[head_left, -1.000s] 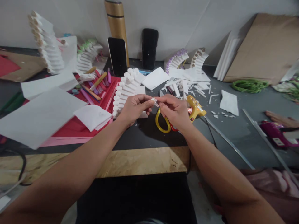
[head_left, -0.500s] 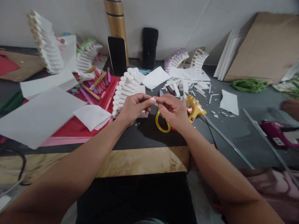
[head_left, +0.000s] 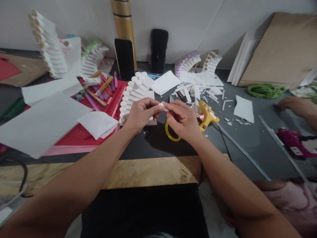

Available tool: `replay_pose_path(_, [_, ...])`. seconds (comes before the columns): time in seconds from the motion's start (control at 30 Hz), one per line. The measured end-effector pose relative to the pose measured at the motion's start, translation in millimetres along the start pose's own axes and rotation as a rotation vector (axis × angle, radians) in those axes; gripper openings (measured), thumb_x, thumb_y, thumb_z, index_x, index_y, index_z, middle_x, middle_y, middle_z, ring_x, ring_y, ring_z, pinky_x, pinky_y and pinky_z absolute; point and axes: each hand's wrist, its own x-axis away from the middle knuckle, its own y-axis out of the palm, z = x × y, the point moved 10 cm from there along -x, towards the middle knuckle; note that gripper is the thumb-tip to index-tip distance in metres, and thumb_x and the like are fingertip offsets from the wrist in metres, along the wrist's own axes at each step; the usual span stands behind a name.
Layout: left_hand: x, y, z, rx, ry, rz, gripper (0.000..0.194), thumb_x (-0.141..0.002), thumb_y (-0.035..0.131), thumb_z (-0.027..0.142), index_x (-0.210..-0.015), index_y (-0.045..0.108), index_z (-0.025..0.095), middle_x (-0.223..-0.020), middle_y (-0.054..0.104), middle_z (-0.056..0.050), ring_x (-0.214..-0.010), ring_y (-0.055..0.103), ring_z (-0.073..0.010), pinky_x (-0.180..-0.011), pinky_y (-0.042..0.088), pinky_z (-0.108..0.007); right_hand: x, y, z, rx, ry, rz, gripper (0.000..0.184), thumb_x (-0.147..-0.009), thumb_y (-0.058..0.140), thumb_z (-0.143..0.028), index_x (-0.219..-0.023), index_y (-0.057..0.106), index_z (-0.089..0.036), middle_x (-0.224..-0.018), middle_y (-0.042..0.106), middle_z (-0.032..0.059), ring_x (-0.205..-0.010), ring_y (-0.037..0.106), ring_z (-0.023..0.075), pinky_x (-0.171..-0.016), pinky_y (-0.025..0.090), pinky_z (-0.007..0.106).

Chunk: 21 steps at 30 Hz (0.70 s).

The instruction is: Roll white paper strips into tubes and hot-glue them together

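Observation:
Between my two hands is a small white piece (head_left: 162,105), perhaps paper or foam; the fingers cover most of it. My left hand (head_left: 143,114) pinches it between thumb and forefinger. From the other side, the fingertips of my right hand (head_left: 182,118) close on the same piece. Just behind my left hand stands a curved white model (head_left: 138,89) with a row of round white caps. A yellow glue gun (head_left: 207,115) lies by my right hand, and a yellow ring-shaped handle (head_left: 172,134) shows under it.
White scraps (head_left: 188,92) lie behind my right hand. Markers (head_left: 99,89) and paper sheets (head_left: 47,122) cover red material at left. A phone (head_left: 124,59) leans on a gold bottle (head_left: 125,19). At right are another person's hand (head_left: 300,107), a purple glue gun (head_left: 294,142) and glue sticks (head_left: 244,152).
Another person's hand has reached further in over the table at the right. My own hands stay almost in place, with slight finger movement around the white piece.

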Motion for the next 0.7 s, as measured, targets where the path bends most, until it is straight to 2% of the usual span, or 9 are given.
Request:
replay_pose_path(0.2, [1, -1.4, 3, -0.026, 0.014, 0.016, 0.029, -0.069, 0.085, 0.037, -0.073, 0.066, 0.015, -0.055, 0.061, 0.002, -0.047, 0.053, -0.0083, -0.049, 0.043, -0.022, 1, 2, -6, 0.063, -0.073, -0.002, 0.035, -0.087, 0.056, -0.016, -0.118, 0.071, -0.022, -0.097, 0.065, 0.0070, -0.061, 0.053, 0.0111, -0.060, 0.048, 0.028])
replay_pose_path(0.47, [2, -5.1, 5, -0.040, 0.034, 0.062, 0.026, -0.070, 0.083, 0.032, -0.072, 0.063, 0.016, -0.053, 0.061, 0.003, -0.046, 0.053, -0.0074, -0.048, 0.042, -0.021, 3, 5, -12, 0.113, -0.134, -0.018, 0.040, -0.089, 0.053, -0.012, -0.126, 0.066, -0.019, -0.100, 0.062, 0.0087, -0.066, 0.056, 0.0130, -0.064, 0.052, 0.031])
replay_pose_path(0.6, [2, -5.1, 3, 0.007, 0.031, 0.069, 0.027, -0.072, 0.084, 0.032, -0.074, 0.062, 0.016, -0.056, 0.063, 0.003, -0.048, 0.056, -0.0080, -0.049, 0.046, -0.021, 5, 11, -16, 0.182, -0.177, -0.021, 0.048, -0.089, 0.050, -0.011, -0.136, 0.060, -0.017, -0.104, 0.061, 0.0114, -0.080, 0.061, 0.0178, -0.071, 0.054, 0.034])
replay_pose_path(0.7, [2, -4.9, -1, 0.072, 0.000, 0.076, 0.030, -0.071, 0.084, 0.033, -0.076, 0.059, 0.016, -0.060, 0.067, 0.002, -0.050, 0.061, -0.0094, -0.051, 0.049, -0.021, 6, 19, -15, 0.246, -0.159, -0.051, 0.055, -0.090, 0.049, -0.012, -0.145, 0.051, -0.016, -0.112, 0.058, 0.0150, -0.089, 0.062, 0.0216, -0.072, 0.055, 0.036])
